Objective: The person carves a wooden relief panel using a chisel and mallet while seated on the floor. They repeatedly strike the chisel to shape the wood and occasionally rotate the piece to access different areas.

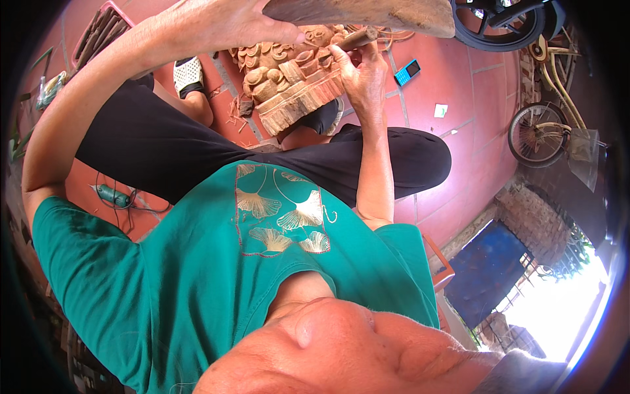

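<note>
A carved wooden block [289, 92] with deep ornate relief stands on the tiled floor by my feet. My left hand [230, 27] reaches over it from the left, closed on a thick, smooth wooden mallet [367, 14] that spans the top edge. Part of that grip lies beyond the picture. At the block's right side, my right hand [365, 77] is wrapped round a wooden-handled chisel [358, 39]. The chisel slants over the carving, its handle end up beside the mallet. Whether its tip touches the wood I cannot tell.
Wood chips [237, 117] lie left of the block, near a white perforated shoe [189, 73]. A red basket of tools [111, 8] stands far left; a green power tool [113, 196] with a cord lies nearer. Right are a blue phone [407, 72], a paper scrap [440, 110] and a bicycle [539, 134].
</note>
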`<state>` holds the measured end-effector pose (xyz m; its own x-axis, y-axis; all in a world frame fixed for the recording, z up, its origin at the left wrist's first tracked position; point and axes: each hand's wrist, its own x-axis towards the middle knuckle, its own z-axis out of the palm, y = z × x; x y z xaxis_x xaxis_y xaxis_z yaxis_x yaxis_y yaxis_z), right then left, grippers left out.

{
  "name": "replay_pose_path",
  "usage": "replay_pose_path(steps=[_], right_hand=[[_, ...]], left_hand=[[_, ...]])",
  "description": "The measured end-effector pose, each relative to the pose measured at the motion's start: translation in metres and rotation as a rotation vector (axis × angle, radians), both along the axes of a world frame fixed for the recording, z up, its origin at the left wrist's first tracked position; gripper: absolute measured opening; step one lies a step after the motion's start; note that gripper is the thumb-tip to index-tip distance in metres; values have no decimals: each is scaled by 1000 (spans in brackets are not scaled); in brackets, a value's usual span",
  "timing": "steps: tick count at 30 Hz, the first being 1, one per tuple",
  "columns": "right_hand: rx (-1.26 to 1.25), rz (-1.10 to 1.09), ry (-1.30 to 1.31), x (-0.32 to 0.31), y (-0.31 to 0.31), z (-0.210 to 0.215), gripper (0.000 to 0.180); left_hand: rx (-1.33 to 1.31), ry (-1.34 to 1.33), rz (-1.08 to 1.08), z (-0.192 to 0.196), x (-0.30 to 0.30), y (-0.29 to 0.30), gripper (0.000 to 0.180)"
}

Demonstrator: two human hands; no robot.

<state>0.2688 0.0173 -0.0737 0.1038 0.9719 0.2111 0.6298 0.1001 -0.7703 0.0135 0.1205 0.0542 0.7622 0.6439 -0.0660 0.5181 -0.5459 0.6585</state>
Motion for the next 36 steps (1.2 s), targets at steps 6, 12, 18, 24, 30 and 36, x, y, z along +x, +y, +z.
replay_pose_path(steps=[6,12,18,24,30,36], right_hand=[[-95,-3,26,0,-3,3,25],[-65,-48,63,0,-3,2,22],[-112,-34,73,0,-5,3,24],[-88,-16,26,-2,-3,3,25],[-34,-17,-115,-2,-4,1,23],[-34,-39,-40,-5,-2,0,24]], left_hand=[[-20,-50,-13,4,1,-2,86],[-19,3,6,6,3,-1,84],[-20,-22,-24,23,7,-7,81],[100,-166,-72,-2,4,1,66],[-122,175,-149,5,11,-1,53],[-48,96,-119,11,7,-6,52]])
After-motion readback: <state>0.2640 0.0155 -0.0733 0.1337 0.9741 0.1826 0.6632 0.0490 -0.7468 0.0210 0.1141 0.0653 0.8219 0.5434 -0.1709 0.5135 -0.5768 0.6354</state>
